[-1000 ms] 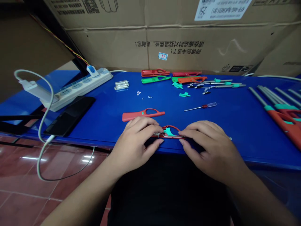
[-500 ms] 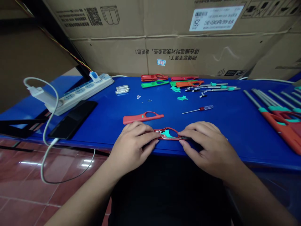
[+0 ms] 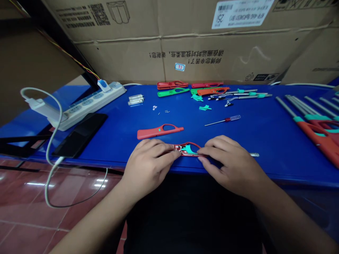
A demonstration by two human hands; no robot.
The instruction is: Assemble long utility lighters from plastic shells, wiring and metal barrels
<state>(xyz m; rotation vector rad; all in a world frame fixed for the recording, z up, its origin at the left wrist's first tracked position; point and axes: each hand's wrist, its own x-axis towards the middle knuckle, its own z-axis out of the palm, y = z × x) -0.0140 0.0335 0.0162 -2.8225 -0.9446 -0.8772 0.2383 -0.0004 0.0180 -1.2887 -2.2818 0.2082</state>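
At the front edge of the blue surface (image 3: 180, 118), your left hand (image 3: 150, 158) pinches the open red casing (image 3: 186, 154), and your right hand (image 3: 229, 160) nips its other end between thumb and fingers. A red shell (image 3: 148, 133) lies just behind; the screwdriver (image 3: 228, 120) sits farther back, well apart from your hands. The phone (image 3: 81, 135) and power strip (image 3: 91, 103) take the left side, lighters (image 3: 312, 128) the right edge, while a cardboard box (image 3: 132, 53) stands along the back edge.

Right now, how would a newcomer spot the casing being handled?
At the blue table, find the left hand and right hand. Between them sits a red casing; unlike the red shell just beyond, its open side faces up, showing a teal piece.
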